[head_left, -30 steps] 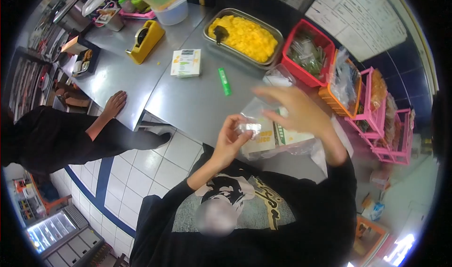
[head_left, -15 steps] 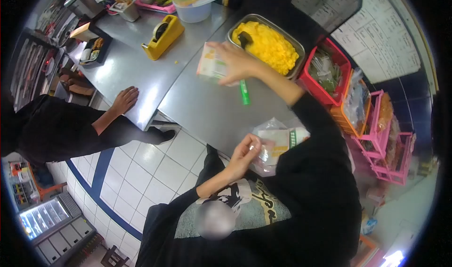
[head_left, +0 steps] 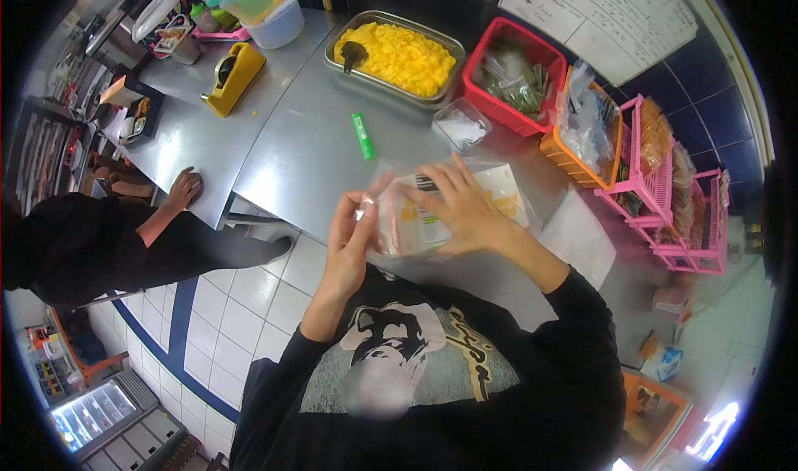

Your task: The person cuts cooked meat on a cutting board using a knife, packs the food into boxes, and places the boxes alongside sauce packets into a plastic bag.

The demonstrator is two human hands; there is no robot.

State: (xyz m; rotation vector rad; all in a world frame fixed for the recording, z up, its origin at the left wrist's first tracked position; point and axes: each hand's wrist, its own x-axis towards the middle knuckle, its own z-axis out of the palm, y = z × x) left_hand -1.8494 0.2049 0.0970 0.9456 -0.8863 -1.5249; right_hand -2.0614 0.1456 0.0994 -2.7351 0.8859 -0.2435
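A clear plastic bag (head_left: 388, 236) with printed white boxes (head_left: 504, 190) inside lies near the counter's front edge. My left hand (head_left: 351, 228) pinches the bag's left edge, fingers closed on the plastic. Over the bag's middle, my right hand (head_left: 455, 207) is spread with its fingers apart, resting on or just above a box; contact is hard to tell. A green marker-like item (head_left: 363, 136) lies behind the bag. Beyond it to the right is a small clear container (head_left: 461, 125).
A metal tray (head_left: 440, 98) of yellow food, a red basket (head_left: 519, 119), an orange basket (head_left: 580, 172) and pink racks (head_left: 657, 213) line the back and right. A yellow tape dispenser (head_left: 235, 80) stands left. Another person's hand (head_left: 184, 188) rests on the left counter.
My right hand has brought the white box from the counter's middle back to the bag, where it now lies within the plastic. The camera view has shifted.
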